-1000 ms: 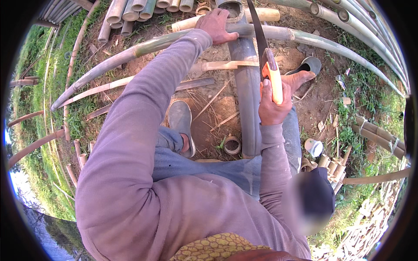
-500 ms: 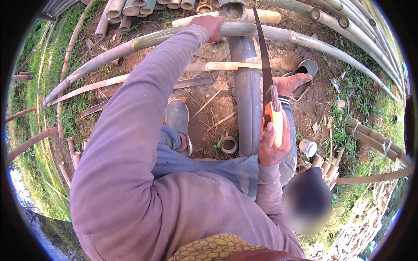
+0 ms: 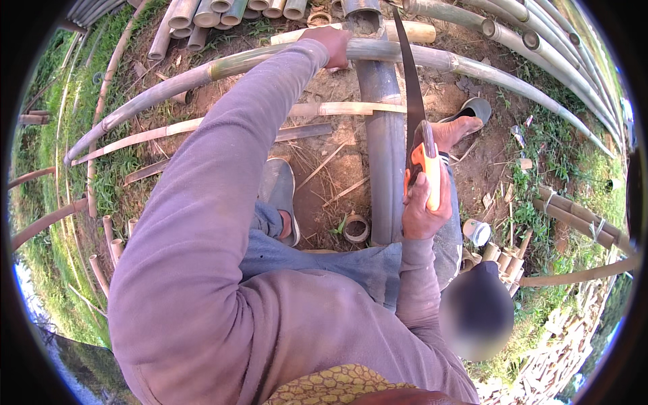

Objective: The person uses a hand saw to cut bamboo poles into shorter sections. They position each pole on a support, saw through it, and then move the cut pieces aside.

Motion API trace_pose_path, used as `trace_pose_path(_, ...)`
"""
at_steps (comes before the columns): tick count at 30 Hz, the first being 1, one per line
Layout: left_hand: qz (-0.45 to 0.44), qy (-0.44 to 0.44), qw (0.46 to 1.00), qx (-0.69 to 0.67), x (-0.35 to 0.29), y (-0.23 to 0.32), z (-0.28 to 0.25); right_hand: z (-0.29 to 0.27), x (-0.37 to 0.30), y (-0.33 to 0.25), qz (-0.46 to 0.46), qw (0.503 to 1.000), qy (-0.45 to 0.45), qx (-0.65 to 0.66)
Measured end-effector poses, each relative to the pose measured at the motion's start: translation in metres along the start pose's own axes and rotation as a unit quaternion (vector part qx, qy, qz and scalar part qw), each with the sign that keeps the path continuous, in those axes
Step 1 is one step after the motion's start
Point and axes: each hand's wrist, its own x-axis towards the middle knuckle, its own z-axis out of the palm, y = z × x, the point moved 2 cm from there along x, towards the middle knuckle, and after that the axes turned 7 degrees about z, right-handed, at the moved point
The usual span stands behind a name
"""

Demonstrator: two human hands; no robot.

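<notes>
A long bamboo pole [image 3: 432, 58] lies crosswise in front of me, over a thick dark grey trunk-like support [image 3: 385, 162]. My left hand [image 3: 331, 46] is wrapped round the pole, just left of that support. In my right hand [image 3: 426, 210] is the orange handle of a handsaw [image 3: 414, 84], with the fingers closed round it. Its long dark blade points away from me and crosses the pole just right of the support. Whether the teeth have cut into the pole cannot be made out.
Cut bamboo lengths [image 3: 202, 17] are stacked at the far left; long poles [image 3: 540, 44] lie far right. A thinner bamboo strip [image 3: 337, 109] crosses below the held pole. Near my right leg are a white tub [image 3: 476, 232] and a person's dark-capped head [image 3: 478, 297].
My right hand has pushed the saw a little forward, away from me. My left hand keeps its hold on the pole, and the view has shifted slightly.
</notes>
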Motion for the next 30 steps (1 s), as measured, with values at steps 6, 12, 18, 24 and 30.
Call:
trace_pose_path(6, -0.001, -0.010, 1.000, -0.021, 0.002, -0.009, 0.005, -0.011, -0.033, 0.010, 0.038, 0.999, 0.005, 0.035)
trace_pose_path(12, 0.011, -0.026, 0.999, -0.026, 0.016, 0.003, -0.005, 0.059, 0.087, -0.010, -0.105, 0.994, 0.034, -0.003)
trace_pose_path(18, 0.046, -0.018, 0.998, -0.051, 0.018, -0.027, 0.006, -0.022, -0.050, 0.000, -0.043, 0.999, 0.002, -0.025)
trace_pose_path(24, 0.073, -0.018, 0.994, -0.083, 0.027, -0.016, 0.006, 0.027, 0.025, 0.005, -0.024, 0.999, 0.018, 0.017)
trace_pose_path(30, 0.061, -0.079, 0.984, -0.150, 0.037, -0.023, 0.010, 0.055, 0.075, -0.011, -0.090, 0.996, 0.024, -0.004)
